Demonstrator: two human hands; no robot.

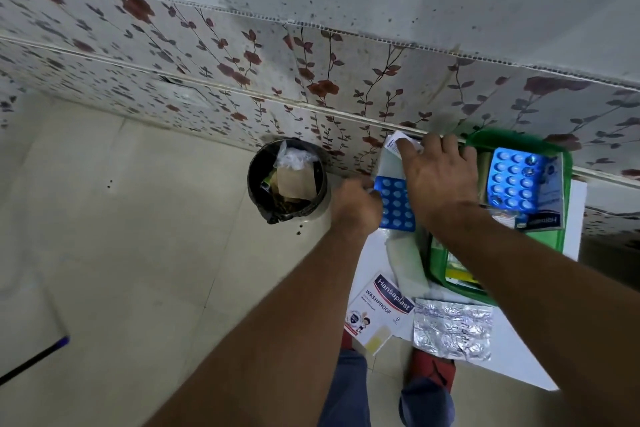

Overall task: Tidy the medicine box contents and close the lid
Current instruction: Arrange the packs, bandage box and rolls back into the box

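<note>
A green medicine box stands on a white table by the tiled wall. Inside it lie a blue blister strip and a Hansaplast pack. My left hand grips a second blue blister strip just left of the box. My right hand reaches over the box's left edge, fingers on a white leaflet. A translucent white lid lies left of the box, partly hidden by my arms.
A Hansaplast Washproof box and a silver foil strip lie on the table's near part. On the floor to the left stands a black-lined waste bin holding paper and plastic. My feet in red slippers show under the table edge.
</note>
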